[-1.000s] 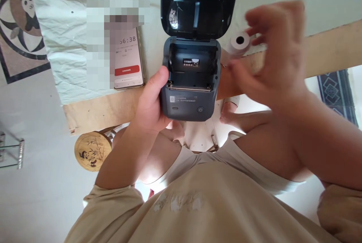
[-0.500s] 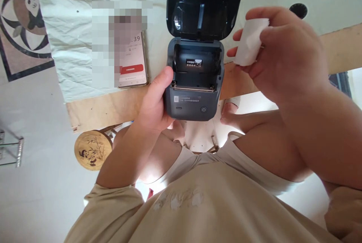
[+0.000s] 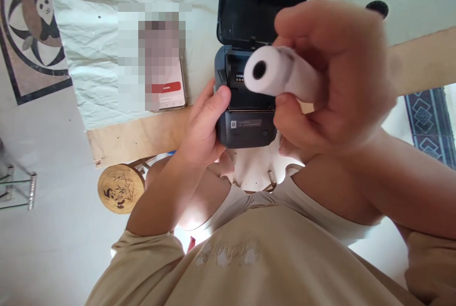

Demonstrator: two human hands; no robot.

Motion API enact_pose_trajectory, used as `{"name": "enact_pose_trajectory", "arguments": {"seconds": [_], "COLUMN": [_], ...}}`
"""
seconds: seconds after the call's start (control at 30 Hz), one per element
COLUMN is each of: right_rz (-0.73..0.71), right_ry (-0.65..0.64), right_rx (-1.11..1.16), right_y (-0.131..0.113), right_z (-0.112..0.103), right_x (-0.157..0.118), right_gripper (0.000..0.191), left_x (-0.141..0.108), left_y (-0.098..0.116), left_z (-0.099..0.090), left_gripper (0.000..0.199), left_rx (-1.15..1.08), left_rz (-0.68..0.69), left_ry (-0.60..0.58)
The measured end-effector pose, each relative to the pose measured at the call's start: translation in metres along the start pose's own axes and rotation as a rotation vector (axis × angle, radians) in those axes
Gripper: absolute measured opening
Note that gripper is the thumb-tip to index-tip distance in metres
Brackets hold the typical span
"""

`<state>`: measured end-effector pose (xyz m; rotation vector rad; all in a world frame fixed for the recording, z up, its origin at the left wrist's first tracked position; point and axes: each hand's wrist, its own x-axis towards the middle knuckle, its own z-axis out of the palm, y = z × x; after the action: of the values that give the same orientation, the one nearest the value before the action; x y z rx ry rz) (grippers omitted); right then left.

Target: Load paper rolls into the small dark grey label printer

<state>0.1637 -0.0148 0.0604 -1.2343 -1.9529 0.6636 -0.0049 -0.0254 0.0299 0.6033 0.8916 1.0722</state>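
A dark label printer (image 3: pixel 245 130) is held at the table's front edge, its black lid (image 3: pixel 245 6) swung up and back. My left hand (image 3: pixel 208 123) is closed round the printer's left side, thumb on the rim of the paper bay. My right hand (image 3: pixel 349 73) grips a white paper roll (image 3: pixel 270 71) between thumb and fingers. The roll is above the right part of the open bay, its dark core hole facing left and toward me. It hides much of the bay, where part of a printed label still shows.
A phone (image 3: pixel 173 90), partly pixelated, lies on the pale cloth (image 3: pixel 96 59) to the left. A round black object (image 3: pixel 376 10) sits at the upper right. Below the wooden table edge (image 3: pixel 138 135) stands a round wooden stool (image 3: pixel 121 188). A patterned blue mat (image 3: pixel 429 128) is at the right.
My right hand has moved left with the paper roll, from beside the printer to over its bay, and turned the roll's end into view. The printer has shifted slightly right.
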Motion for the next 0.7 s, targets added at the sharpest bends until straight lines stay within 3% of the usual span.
{"name": "enact_pose_trajectory", "arguments": {"seconds": [0.07, 0.13, 0.37, 0.53, 0.7], "right_rz": [-0.294, -0.408, -0.478, -0.375, -0.406], "right_ry": [0.075, 0.123, 0.182, 0.179, 0.195], "right_rx": [-0.198, -0.350, -0.389, -0.476, -0.329], "right_y": [0.003, 0.006, 0.013, 0.015, 0.019], "right_z": [0.007, 0.014, 0.020, 0.018, 0.018], "right_x": [0.001, 0.003, 0.005, 0.003, 0.006], "right_gripper": [0.055, 0.053, 0.045, 0.037, 0.017], "left_x": [-0.001, -0.001, 0.000, -0.001, 0.000], "left_y": [0.001, 0.001, -0.002, -0.001, -0.002], "left_z": [-0.001, -0.004, -0.009, -0.009, -0.009], "left_gripper": [0.023, 0.022, 0.024, 0.023, 0.023], "left_rx": [0.000, 0.020, 0.048, 0.044, 0.018], "left_rz": [0.016, 0.031, 0.055, 0.046, 0.047], "left_ry": [-0.025, -0.046, -0.051, -0.052, -0.062]}}
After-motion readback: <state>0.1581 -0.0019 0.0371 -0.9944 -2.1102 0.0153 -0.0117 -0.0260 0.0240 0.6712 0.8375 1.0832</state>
